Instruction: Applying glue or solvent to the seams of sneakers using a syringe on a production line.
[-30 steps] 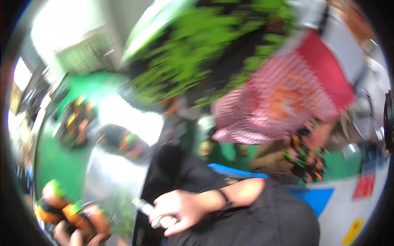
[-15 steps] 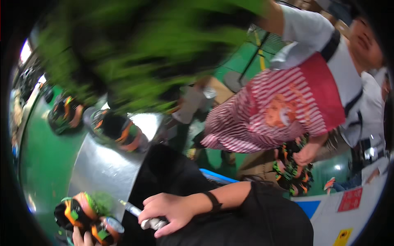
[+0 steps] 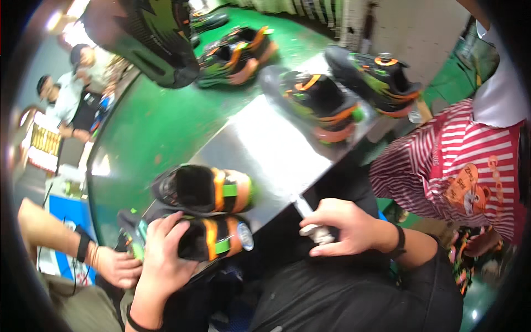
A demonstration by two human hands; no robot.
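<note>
My left hand (image 3: 166,252) grips a black sneaker (image 3: 191,243) by its collar, fingers curled over the opening. That sneaker has an orange and green heel with a pale round sticker on it. Right behind it stands a second matching sneaker (image 3: 188,188), on the metal bench top. In my right hand (image 3: 348,227) is a slim silver-white tool (image 3: 301,206), its tip pointing toward the bench. A crumpled whitish wad (image 3: 321,235) sits under the fingers of the same hand. This hand is over my dark-clothed lap, apart from the shoes.
Two more sneakers (image 3: 318,102) (image 3: 381,83) stand at the far end of the metal bench (image 3: 243,138). A green belt or table (image 3: 144,133) carries others. Very close hangs a dark shoe (image 3: 146,44). A co-worker's hand (image 3: 116,265) is at left; a person in a striped apron (image 3: 475,160) stands right.
The view has swung left, so bench, shoes and my hands sit further right. The blurred green shoe overhead has shifted to the upper left. A co-worker's arm now shows at left.
</note>
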